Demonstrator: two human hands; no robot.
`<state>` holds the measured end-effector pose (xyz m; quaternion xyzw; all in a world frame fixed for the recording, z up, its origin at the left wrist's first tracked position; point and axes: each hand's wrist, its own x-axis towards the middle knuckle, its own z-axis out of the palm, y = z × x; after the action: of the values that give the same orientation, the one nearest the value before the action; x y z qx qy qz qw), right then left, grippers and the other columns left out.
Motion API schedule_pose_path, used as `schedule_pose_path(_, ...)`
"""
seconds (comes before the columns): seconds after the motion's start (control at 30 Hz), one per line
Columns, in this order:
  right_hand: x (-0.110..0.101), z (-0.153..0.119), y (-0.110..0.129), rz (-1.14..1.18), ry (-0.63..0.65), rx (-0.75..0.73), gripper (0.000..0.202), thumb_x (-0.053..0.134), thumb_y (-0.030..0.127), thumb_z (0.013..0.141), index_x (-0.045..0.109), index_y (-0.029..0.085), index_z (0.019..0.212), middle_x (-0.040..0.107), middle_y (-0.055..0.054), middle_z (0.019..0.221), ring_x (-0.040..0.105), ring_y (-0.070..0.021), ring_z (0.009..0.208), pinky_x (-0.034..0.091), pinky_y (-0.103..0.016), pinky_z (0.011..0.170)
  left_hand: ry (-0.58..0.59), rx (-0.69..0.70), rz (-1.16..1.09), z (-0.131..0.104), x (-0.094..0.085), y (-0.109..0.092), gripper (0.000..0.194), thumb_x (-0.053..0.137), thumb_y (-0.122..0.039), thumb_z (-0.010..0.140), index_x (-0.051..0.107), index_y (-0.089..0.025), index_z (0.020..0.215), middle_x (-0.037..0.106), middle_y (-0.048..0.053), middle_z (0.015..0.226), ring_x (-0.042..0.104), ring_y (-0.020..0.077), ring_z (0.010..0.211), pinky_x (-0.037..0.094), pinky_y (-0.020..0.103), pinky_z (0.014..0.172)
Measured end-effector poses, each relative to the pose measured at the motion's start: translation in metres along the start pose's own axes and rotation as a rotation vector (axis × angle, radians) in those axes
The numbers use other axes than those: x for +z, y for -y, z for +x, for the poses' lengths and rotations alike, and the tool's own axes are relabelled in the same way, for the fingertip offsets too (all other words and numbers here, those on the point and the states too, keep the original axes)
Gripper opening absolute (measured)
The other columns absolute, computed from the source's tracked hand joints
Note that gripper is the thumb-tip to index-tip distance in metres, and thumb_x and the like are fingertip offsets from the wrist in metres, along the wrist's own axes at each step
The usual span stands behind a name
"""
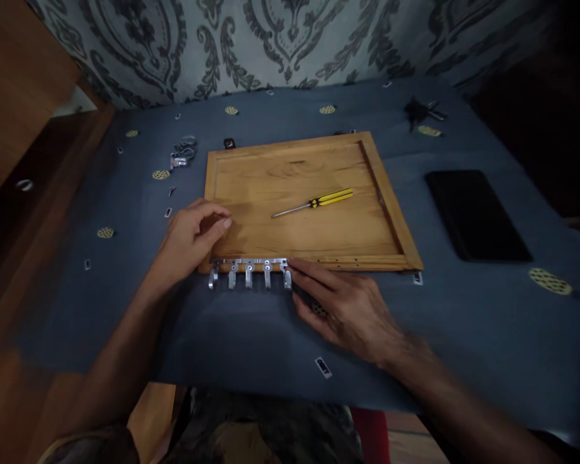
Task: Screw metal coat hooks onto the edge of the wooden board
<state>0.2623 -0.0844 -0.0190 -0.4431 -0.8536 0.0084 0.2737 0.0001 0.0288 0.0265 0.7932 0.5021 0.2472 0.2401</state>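
Observation:
A wooden framed panel (294, 235) lies on the blue patterned cloth. Along its near edge sits a metal rail with several hooks (249, 274). My right hand (350, 309) has its fingertips on the rail's right end, thumb below and fingers above. Over the panel's left side is my left hand (193, 235), its thumb and forefinger curled close together; anything between them is too small to make out. A yellow and black screwdriver (331, 198) rests on the panel, its tip toward the left. Small holes show in the near edge right of the rail.
Loose metal hooks (180, 158) and a small screw (172, 191) lie left of the panel. A black phone or tablet (478, 216) is at the right, with keys (421, 113) behind it. Patterned fabric (280, 45) borders the far side.

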Motion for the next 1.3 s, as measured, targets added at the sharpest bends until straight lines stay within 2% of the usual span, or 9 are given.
schedule_pose_path(0.1,-0.001,0.002,0.001,-0.019,-0.004,-0.014,0.026,0.056,0.019,0.1,0.077,0.013,0.114,0.081,-0.012,0.121,0.082,-0.0212,0.084,0.066,-0.03,0.066,0.018,0.023,-0.036,-0.001,0.001,-0.001,0.026,0.059,-0.043,0.097,0.074,-0.022,0.101,0.074,0.005,0.101,0.067,0.0221,0.091,0.05,0.033,0.072)
schedule_pose_path(0.2,-0.002,0.002,0.001,-0.021,-0.004,-0.019,0.026,0.056,0.021,0.101,0.076,0.013,0.115,0.081,-0.012,0.122,0.082,-0.0209,0.087,0.066,-0.03,0.067,0.107,0.102,-0.076,-0.003,0.004,-0.005,0.026,0.066,-0.045,0.096,0.073,-0.022,0.106,0.074,0.006,0.105,0.068,0.0227,0.096,0.054,0.035,0.081)
schedule_pose_path(0.33,-0.001,0.0,0.0,-0.003,0.016,-0.012,0.026,0.063,0.026,0.099,0.076,0.012,0.117,0.079,-0.013,0.126,0.082,-0.023,0.089,0.067,-0.033,0.071,0.259,0.268,-0.016,-0.009,0.015,-0.015,0.043,0.078,-0.052,0.089,0.071,-0.019,0.116,0.071,0.009,0.117,0.065,0.0263,0.113,0.053,0.041,0.096)
schedule_pose_path(0.5,0.002,0.0,0.0,-0.02,0.013,0.0,0.025,0.064,0.026,0.1,0.077,0.015,0.119,0.08,-0.012,0.123,0.082,-0.0224,0.087,0.067,-0.032,0.071,0.372,0.363,0.111,-0.016,0.03,-0.025,0.057,0.083,-0.06,0.083,0.07,-0.017,0.118,0.068,0.012,0.123,0.059,0.0304,0.122,0.048,0.047,0.107)
schedule_pose_path(0.6,0.003,0.001,0.0,-0.014,-0.018,-0.004,0.024,0.06,0.022,0.102,0.077,0.014,0.117,0.081,-0.012,0.121,0.082,-0.0214,0.086,0.067,-0.031,0.07,0.373,0.4,0.154,-0.019,0.036,-0.027,0.059,0.081,-0.061,0.084,0.068,-0.017,0.122,0.067,0.011,0.123,0.058,0.0311,0.123,0.046,0.05,0.111)
schedule_pose_path(0.93,0.004,0.0,0.0,-0.004,-0.003,0.003,0.026,0.06,0.023,0.101,0.078,0.015,0.118,0.081,-0.012,0.122,0.082,-0.0213,0.085,0.067,-0.031,0.068,0.336,0.413,0.195,-0.022,0.04,-0.03,0.043,0.08,-0.049,0.089,0.07,-0.019,0.118,0.067,0.01,0.123,0.057,0.0311,0.122,0.045,0.054,0.11)
schedule_pose_path(1.3,0.004,0.0,0.0,0.018,-0.003,0.008,0.024,0.063,0.022,0.099,0.078,0.015,0.116,0.08,-0.013,0.121,0.082,-0.0229,0.086,0.067,-0.032,0.071,0.339,0.398,0.203,-0.022,0.04,-0.032,0.043,0.08,-0.051,0.088,0.071,-0.018,0.116,0.068,0.011,0.122,0.057,0.0317,0.122,0.046,0.054,0.11)
